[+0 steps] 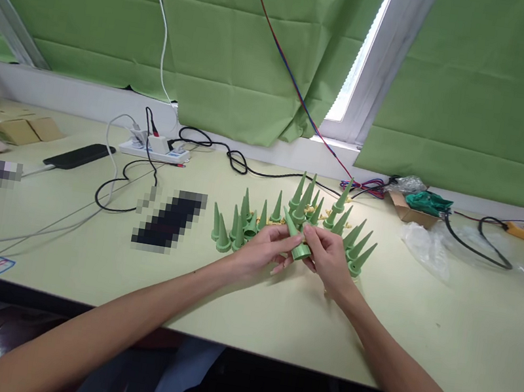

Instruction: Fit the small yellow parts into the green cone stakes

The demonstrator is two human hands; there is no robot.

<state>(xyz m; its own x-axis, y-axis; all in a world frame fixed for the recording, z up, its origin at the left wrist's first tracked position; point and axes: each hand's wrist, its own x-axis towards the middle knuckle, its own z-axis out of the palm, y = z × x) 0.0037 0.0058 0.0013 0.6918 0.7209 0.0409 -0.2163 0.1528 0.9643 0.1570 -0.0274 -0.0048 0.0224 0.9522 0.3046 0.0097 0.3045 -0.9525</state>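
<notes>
Both your forearms reach in over the pale yellow-green table (271, 323), the left one rising from 7 o'clock and the right one from 5 o'clock; they meet at one light-green, smooth, pointed cone with a wider collar at its base (292, 229). Your left hand (269, 248) is closed on the cone from its 9 o'clock side, the thumb laid across it just above the collar, with fingertips showing below; your right hand (330, 260) grips it from 3 o'clock, thumb and forefinger pinched against its side, the other fingers curled in and partly hidden. The cone is tilted between your hands, its tip toward 11 o'clock and its collar toward 5 o'clock, nearest you; both wrists are above the table, though you cannot tell from this view whether any knuckle touches it.

A cluster of matching green cones (300, 208) stands on the table in an arc from 9 o'clock through 12 to 3 o'clock of your hands, most of them upright; small yellow pieces (309, 212), too small to make out, lie among them; a dark, pixelated rectangle (171, 218) lies apart at 9 o'clock.
</notes>
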